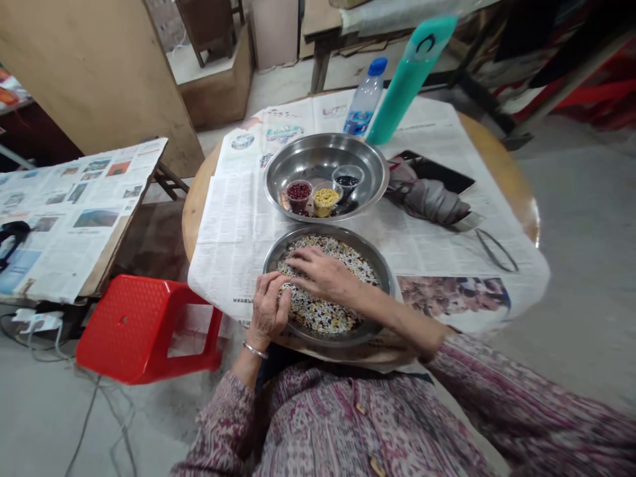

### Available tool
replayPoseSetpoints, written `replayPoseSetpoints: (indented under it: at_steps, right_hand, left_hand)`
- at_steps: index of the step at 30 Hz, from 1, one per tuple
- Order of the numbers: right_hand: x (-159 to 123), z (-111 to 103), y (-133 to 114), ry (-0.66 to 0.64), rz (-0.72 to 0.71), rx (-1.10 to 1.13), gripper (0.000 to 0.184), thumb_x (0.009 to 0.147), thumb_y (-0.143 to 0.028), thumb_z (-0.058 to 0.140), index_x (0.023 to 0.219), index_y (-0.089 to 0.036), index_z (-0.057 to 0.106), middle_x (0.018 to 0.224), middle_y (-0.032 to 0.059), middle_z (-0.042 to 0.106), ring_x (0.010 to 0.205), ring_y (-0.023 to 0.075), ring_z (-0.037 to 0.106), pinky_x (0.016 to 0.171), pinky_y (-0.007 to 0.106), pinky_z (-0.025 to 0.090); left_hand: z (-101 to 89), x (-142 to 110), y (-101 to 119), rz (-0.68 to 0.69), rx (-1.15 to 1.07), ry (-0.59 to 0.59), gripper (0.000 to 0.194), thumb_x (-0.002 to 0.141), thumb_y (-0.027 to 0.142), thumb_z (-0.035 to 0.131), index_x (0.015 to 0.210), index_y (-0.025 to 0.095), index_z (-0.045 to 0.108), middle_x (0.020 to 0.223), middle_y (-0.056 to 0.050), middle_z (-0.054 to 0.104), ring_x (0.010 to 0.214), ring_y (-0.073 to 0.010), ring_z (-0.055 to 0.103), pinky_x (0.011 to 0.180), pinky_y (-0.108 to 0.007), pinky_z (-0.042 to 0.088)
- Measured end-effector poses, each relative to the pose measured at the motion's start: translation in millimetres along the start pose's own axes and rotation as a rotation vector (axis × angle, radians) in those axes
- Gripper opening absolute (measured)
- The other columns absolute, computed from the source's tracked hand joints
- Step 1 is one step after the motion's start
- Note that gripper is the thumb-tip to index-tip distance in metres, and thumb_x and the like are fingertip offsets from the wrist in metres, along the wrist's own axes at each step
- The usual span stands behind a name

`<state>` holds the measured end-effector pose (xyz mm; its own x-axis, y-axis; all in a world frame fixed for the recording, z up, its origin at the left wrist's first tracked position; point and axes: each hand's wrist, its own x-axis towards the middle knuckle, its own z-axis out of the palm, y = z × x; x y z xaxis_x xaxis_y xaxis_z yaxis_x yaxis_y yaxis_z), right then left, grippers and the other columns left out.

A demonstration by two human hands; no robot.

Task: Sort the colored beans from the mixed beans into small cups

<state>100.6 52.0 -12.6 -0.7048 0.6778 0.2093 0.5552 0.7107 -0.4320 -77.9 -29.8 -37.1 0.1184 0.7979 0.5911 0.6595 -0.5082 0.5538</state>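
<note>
A steel plate (377,262) full of mixed beans and grains sits in front of me on a newspaper-covered round table (511,179). My right hand (322,273) lies flat on the grain, fingers stretched out to the left. My left hand (268,308) rests curled on the plate's near-left rim, fingertips pinched in the grain; what they hold is too small to see. Behind it a second steel plate (318,156) holds three small cups: red beans (299,193), yellow grains (326,198) and dark beans (346,181).
A water bottle (366,99) and a teal flask (407,76) stand at the back. A grey cloth (430,199) lies on a dark tray at right. A red plastic stool (144,324) stands left of the table, beside another newspaper-covered surface (69,212).
</note>
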Motion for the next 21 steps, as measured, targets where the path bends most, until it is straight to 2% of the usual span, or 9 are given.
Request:
replayPoseSetpoints:
  at_steps: [3, 5, 7, 11, 15, 18, 21]
  right_hand:
    - [-13.3, 6.9, -12.6, -0.117, -0.217, 0.077, 0.023, 0.089, -0.027, 0.065, 0.109, -0.018, 0.07, 0.121, 0.0135, 0.063, 0.114, 0.0266, 0.053, 0.096, 0.046, 0.049]
    - [-27.9, 4.7, -9.5, -0.172, -0.247, 0.054, 0.013, 0.089, -0.026, 0.065, 0.097, -0.019, 0.072, 0.113, 0.0118, 0.065, 0.105, 0.0254, 0.055, 0.091, 0.045, 0.05]
    - [-42.3, -3.4, 1.9, -0.161, -0.174, -0.006, 0.014, 0.092, -0.02, 0.058, 0.094, -0.019, 0.071, 0.108, 0.0107, 0.066, 0.1, 0.0241, 0.057, 0.087, 0.042, 0.052]
    - [-59.6, -23.7, 25.7, -0.014, 0.117, -0.131, 0.028, 0.092, -0.008, 0.045, 0.102, -0.018, 0.069, 0.112, 0.0142, 0.065, 0.106, 0.0261, 0.057, 0.09, 0.04, 0.052]
    - [-59.8, -24.1, 24.0, 0.04, 0.329, -0.226, 0.029, 0.096, -0.021, 0.047, 0.117, -0.012, 0.064, 0.117, 0.0205, 0.062, 0.11, 0.0327, 0.056, 0.09, 0.045, 0.052]
    - [-55.8, -8.9, 10.6, 0.032, 0.354, -0.11, 0.028, 0.095, -0.025, 0.051, 0.118, -0.013, 0.063, 0.114, 0.0179, 0.062, 0.106, 0.0303, 0.059, 0.087, 0.042, 0.053]
    - [-50.8, 8.7, -5.4, 0.039, 0.259, 0.144, 0.025, 0.094, -0.014, 0.048, 0.111, -0.016, 0.065, 0.105, 0.0116, 0.065, 0.095, 0.0221, 0.063, 0.086, 0.036, 0.054]
  left_hand:
    - [-0.8, -0.4, 0.1, -0.016, 0.01, 0.002, 0.023, 0.102, 0.022, 0.045, 0.117, 0.016, 0.062, 0.112, -0.011, 0.063, 0.109, -0.0206, 0.058, 0.098, -0.039, 0.051]
    - [-1.4, -0.5, 0.2, -0.021, 0.018, -0.008, 0.022, 0.102, 0.022, 0.045, 0.116, 0.016, 0.062, 0.11, -0.01, 0.063, 0.107, -0.0205, 0.058, 0.097, -0.039, 0.051]
    - [-1.8, -0.3, 0.1, -0.022, 0.023, -0.015, 0.022, 0.102, 0.022, 0.046, 0.115, 0.016, 0.063, 0.108, -0.01, 0.063, 0.106, -0.0205, 0.059, 0.096, -0.039, 0.052]
    - [-1.7, -0.4, -1.0, -0.017, 0.028, 0.0, 0.023, 0.102, 0.022, 0.046, 0.113, 0.016, 0.064, 0.107, -0.01, 0.064, 0.105, -0.0205, 0.06, 0.095, -0.04, 0.052]
    - [-1.5, -0.5, -1.4, -0.03, 0.042, -0.006, 0.023, 0.102, 0.023, 0.045, 0.112, 0.016, 0.065, 0.106, -0.01, 0.064, 0.105, -0.0205, 0.06, 0.095, -0.04, 0.052]
    - [-1.9, -0.1, -0.6, -0.036, 0.047, -0.014, 0.023, 0.102, 0.023, 0.044, 0.112, 0.017, 0.065, 0.106, -0.009, 0.064, 0.105, -0.0205, 0.06, 0.095, -0.04, 0.052]
    - [-2.2, 0.4, 0.5, -0.025, 0.042, -0.007, 0.023, 0.102, 0.022, 0.044, 0.11, 0.017, 0.065, 0.105, -0.009, 0.064, 0.104, -0.0204, 0.06, 0.094, -0.039, 0.052]
